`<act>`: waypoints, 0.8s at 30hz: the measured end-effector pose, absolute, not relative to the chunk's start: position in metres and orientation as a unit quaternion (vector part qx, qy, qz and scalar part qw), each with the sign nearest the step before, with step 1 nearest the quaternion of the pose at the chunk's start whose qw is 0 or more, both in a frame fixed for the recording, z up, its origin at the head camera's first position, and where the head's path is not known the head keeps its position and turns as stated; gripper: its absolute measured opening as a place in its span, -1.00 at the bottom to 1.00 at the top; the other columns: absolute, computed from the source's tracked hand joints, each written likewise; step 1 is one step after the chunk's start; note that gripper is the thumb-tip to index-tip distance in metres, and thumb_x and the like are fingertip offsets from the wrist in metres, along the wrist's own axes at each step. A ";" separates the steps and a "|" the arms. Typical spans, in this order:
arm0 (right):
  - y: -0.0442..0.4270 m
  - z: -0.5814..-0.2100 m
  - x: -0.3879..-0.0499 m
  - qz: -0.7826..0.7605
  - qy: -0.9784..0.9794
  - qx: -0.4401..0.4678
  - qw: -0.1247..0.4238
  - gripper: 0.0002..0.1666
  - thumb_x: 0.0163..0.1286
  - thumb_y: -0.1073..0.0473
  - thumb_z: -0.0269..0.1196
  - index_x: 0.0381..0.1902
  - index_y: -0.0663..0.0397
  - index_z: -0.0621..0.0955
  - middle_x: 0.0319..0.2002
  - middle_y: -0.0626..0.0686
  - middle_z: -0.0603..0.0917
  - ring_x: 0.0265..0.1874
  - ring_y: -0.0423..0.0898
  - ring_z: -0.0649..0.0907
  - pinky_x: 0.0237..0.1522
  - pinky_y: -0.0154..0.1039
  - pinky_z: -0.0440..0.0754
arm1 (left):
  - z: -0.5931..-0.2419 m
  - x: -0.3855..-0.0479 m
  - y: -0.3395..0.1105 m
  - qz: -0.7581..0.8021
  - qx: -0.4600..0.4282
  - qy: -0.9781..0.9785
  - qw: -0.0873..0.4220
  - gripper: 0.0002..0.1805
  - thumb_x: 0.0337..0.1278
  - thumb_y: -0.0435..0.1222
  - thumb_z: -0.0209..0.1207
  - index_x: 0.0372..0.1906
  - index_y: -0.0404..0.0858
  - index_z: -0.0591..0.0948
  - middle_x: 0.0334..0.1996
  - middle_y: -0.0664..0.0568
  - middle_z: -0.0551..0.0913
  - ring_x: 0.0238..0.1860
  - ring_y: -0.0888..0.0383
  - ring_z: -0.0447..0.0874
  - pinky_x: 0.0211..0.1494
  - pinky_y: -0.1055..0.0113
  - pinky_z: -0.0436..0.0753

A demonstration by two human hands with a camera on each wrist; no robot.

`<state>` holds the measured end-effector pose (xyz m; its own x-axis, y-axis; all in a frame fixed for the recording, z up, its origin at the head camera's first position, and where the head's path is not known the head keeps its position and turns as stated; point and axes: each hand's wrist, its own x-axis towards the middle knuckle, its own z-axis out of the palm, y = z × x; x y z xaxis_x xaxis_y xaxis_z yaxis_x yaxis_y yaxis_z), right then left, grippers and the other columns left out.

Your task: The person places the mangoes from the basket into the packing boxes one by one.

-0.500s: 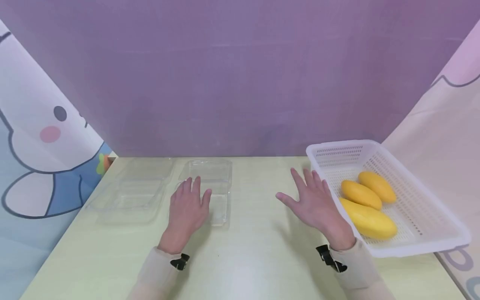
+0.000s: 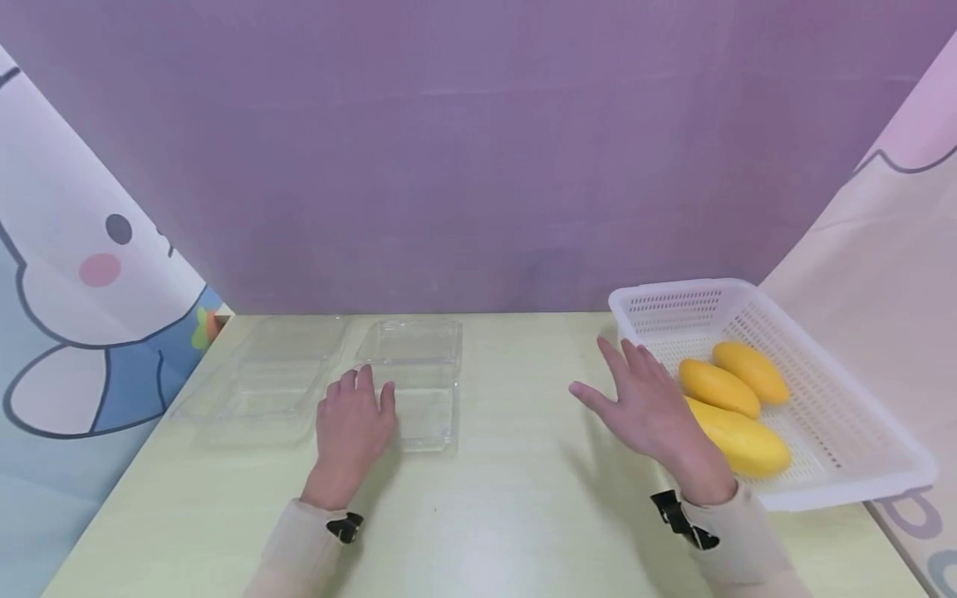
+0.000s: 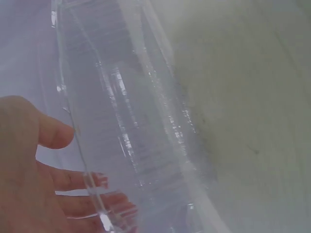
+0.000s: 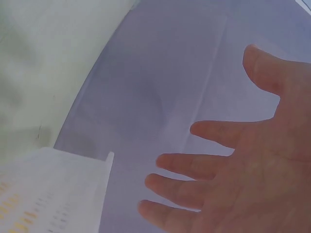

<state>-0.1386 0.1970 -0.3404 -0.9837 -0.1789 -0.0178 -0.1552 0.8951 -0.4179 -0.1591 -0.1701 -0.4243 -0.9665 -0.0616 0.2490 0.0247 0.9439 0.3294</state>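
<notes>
Yellow fruits [image 2: 719,388] in the basket [image 2: 860,407], long axes slanting far left to near right, lay right of the nearer right hand [image 2: 652,409], straight-fingered like the left hand [image 2: 351,423].

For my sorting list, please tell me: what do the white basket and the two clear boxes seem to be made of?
White basket: probably moulded plastic, smooth and low-gloss, judging by its slot rows. Smaller clear box and larger clear box: likely thin, glossy plastic; both are see-through with bright edges.
</notes>
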 end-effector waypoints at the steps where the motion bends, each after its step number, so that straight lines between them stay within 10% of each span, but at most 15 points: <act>1: 0.199 -0.340 -0.138 -0.213 0.973 -0.085 0.027 0.13 0.44 -0.53 -0.08 0.63 0.14 0.04 0.54 0.45 0.02 0.51 0.45 0.00 0.45 0.39 -0.08 | -0.425 -0.159 -0.171 -0.167 0.012 -0.978 0.127 -0.36 0.52 -0.06 -0.08 0.34 -0.55 0.38 0.20 -0.50 0.48 0.19 -0.46 0.45 0.13 -0.33 0.48; 24: 0.234 -0.332 -0.129 -0.204 0.976 -0.076 0.010 0.07 0.49 -0.44 -0.04 0.60 0.23 0.09 0.49 0.52 0.09 0.44 0.50 0.13 0.34 0.46 0.11 | -0.434 -0.165 -0.195 -0.258 0.088 -0.962 0.036 -0.36 0.53 -0.14 -0.22 0.30 -0.68 0.25 0.10 -0.55 0.37 0.11 -0.50 0.42 -0.02 -0.34 0.53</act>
<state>-0.1289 0.2335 -0.3324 -0.9883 -0.1519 0.0121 -0.1439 0.9051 -0.4002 -0.1653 -0.1950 -0.4344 -0.9820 -0.1874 0.0239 -0.1504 0.8518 0.5019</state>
